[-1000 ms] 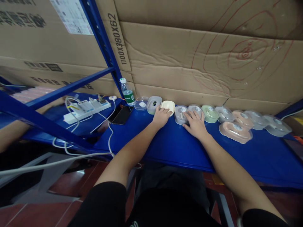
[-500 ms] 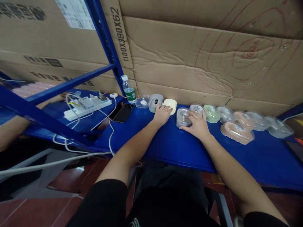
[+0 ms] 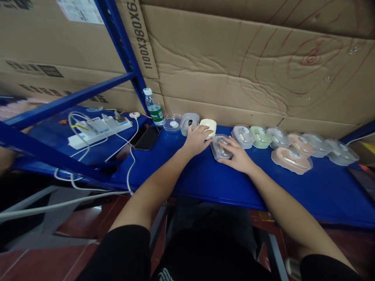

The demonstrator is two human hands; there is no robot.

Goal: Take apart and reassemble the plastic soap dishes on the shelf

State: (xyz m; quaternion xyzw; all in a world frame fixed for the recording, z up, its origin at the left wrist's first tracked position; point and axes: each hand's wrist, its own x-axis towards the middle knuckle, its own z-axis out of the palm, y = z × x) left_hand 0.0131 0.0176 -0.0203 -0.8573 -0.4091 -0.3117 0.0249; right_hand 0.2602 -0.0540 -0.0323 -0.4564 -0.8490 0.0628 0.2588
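Observation:
My right hand (image 3: pixel 238 156) curls over a small grey plastic box with a clear lid (image 3: pixel 218 147), thumb on the near side and fingers across the top. The box rests on the blue shelf. My left hand (image 3: pixel 197 139) has its fingers spread over the front of a cream dish (image 3: pixel 208 125); whether it touches the dish I cannot tell. Just left of that hand stands a grey container (image 3: pixel 190 120) with a dark spot inside. A round clear lid (image 3: pixel 172 124) with a white disc lies farther left.
To the right stand several lidded boxes, among them a green one (image 3: pixel 260 137) and a pink one (image 3: pixel 291 159). Leftward are a water bottle (image 3: pixel 154 109), a phone (image 3: pixel 148 137), a power strip (image 3: pixel 99 132) with cables and a blue rack post (image 3: pixel 120 43). Cardboard (image 3: pixel 199 58) backs the shelf.
The grey box has slid left under my right hand, away from the row of boxes and nearer my left hand. My left hand has shifted slightly, and the view has turned a little.

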